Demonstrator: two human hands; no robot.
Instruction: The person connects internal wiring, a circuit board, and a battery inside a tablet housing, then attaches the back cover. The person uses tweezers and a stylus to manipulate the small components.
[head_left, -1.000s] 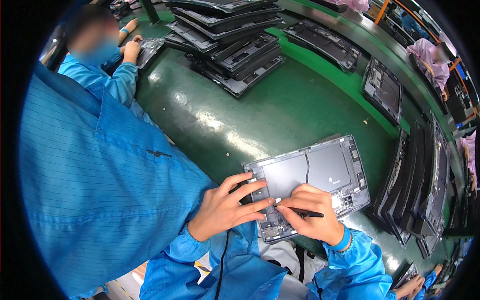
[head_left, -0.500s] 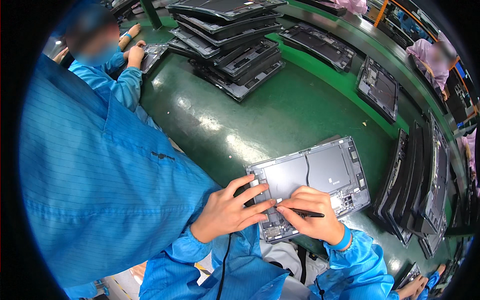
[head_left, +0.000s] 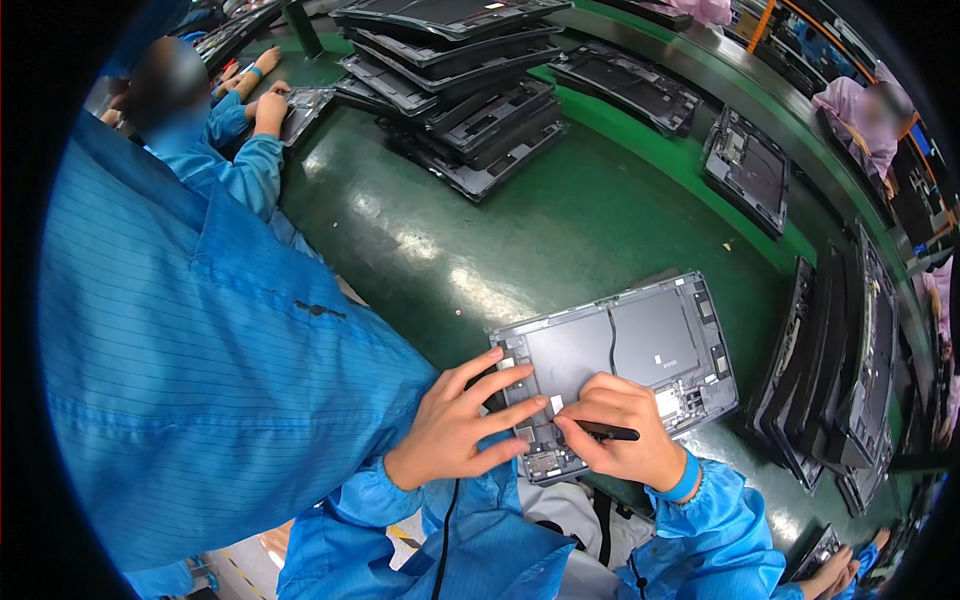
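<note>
- I am bending over an opened tablet-like housing, grey inside with a thin black strip running across it; it is lying at a slant before me, at the near side of the green tabletop.
- My left hand is resting with fingers spread, fingertips touching the housing's left side; it is gripping nothing.
- My right hand is pinching a slim black tool like a pen, its handle pointing right and its working end aiming at the small parts left of the housing's middle. My fingers are hiding the tip, so I cannot tell whether it is touching.
- I judge that I am in the middle of fine work on those inner parts, the left hand steadying while the right is guiding the tool.
- The next move seems to be calling for a light, exact touch and a firm left hand.
- Similar housings are standing in a leaning row at the right, and more are lying in an uneven stack at the far side.
</note>
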